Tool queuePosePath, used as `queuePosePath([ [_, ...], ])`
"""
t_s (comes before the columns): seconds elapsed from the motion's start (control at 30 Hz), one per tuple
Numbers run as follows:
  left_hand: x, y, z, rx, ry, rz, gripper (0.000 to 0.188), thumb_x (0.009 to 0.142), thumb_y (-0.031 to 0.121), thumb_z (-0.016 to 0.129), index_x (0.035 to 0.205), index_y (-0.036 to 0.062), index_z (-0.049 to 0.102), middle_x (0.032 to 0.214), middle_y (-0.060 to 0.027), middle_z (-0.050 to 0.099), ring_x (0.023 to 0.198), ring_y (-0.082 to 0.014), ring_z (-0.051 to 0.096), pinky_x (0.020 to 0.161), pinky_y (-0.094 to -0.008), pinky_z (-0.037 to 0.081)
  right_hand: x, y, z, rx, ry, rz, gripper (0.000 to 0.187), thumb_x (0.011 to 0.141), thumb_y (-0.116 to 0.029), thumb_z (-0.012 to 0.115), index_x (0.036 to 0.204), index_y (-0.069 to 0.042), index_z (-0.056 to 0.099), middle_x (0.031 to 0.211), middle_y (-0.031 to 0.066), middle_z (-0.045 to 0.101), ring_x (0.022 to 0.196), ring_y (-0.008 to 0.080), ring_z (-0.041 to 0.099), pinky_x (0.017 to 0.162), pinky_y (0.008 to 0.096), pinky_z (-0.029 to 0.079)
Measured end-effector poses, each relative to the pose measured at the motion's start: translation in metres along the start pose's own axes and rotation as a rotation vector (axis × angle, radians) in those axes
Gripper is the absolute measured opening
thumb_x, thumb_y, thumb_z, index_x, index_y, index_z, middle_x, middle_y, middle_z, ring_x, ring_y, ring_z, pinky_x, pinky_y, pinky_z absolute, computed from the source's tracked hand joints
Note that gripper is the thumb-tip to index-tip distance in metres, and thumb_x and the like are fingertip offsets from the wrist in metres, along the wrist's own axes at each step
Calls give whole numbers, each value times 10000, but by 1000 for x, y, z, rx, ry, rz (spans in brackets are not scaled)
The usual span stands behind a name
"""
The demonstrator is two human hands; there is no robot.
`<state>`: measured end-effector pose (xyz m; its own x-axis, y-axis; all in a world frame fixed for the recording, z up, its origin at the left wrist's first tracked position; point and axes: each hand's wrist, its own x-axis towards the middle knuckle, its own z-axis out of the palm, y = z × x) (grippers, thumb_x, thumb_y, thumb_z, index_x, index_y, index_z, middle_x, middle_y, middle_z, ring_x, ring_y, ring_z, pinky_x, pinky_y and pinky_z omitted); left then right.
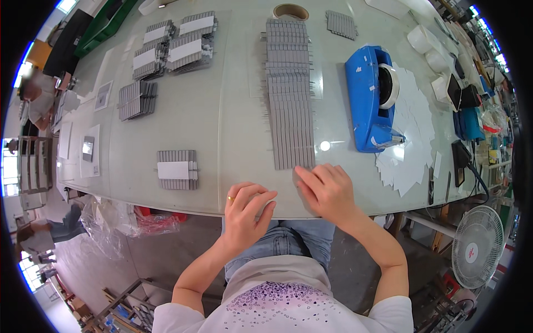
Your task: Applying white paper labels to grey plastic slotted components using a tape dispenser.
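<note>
Nearest my right hand [328, 191] is the near end of a long overlapping row of thin grey slats [291, 122]. Its fingertips are at the row's lower edge, bent and apart, with nothing visible held. Whether they touch the slats is hard to tell. My left hand [247, 211], a ring on one finger, hovers by the table's front edge. Its fingers are curled and loosely apart, with nothing between thumb and forefinger. Left of it lies a small bundle of grey slats [177, 183] with a white paper band [172, 170] across it.
More grey bundles [191, 53] lie at the far left, several with white bands. A blue tape dispenser [363, 100] stands right of the row, beside a pile of white paper pieces [411, 133]. A tape roll [291, 11] sits behind the row. A fan [477, 247] stands at lower right.
</note>
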<state>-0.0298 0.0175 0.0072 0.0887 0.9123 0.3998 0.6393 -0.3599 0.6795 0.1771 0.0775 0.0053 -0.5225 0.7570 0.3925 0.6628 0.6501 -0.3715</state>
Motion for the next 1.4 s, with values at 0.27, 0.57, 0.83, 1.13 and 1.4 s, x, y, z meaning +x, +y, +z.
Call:
queuePosePath([
  [0.27,4,4,-3,3,7,11,244,734,-51,675,948,64,695,955,-87,615,935,-289,568,803,-376,458,-42,-33,-37,-78,-15,100,268,770,-108,708,1036,-82,684,761,37,536,663,229,536,612,362,395],
  [0.57,-1,11,3,14,-14,74,255,726,-24,702,960,79,706,986,-71,619,968,-285,567,822,-386,456,-73,182,-106,-401,249,714,408,912,-257,608,1292,-107,595,1386,198,498,1290,402,412,1066,453,352],
  [0.83,-7,15,-2,95,-6,52,250,736,-28,687,961,77,705,1006,-79,614,978,-292,565,834,-393,458,-101,102,-78,-166,148,653,410,913,-183,590,1311,-88,558,1442,227,422,1366,430,336,1112,450,307],
  [1.13,4,22,-3,161,-17,63,285,713,-4,713,978,101,711,995,-63,620,941,-283,583,820,-387,462,-109,21,-65,-358,-51,373,448,840,-126,645,1284,-94,599,1387,134,474,1194,365,455,1009,486,375],
  [1.4,-10,50,10,-119,-106,209,321,698,113,802,998,104,688,974,-44,641,884,-239,621,762,-398,507,-86,-30,-62,87,27,98,298,734,32,670,1025,-28,699,812,69,658,684,225,603,572,330,470],
])
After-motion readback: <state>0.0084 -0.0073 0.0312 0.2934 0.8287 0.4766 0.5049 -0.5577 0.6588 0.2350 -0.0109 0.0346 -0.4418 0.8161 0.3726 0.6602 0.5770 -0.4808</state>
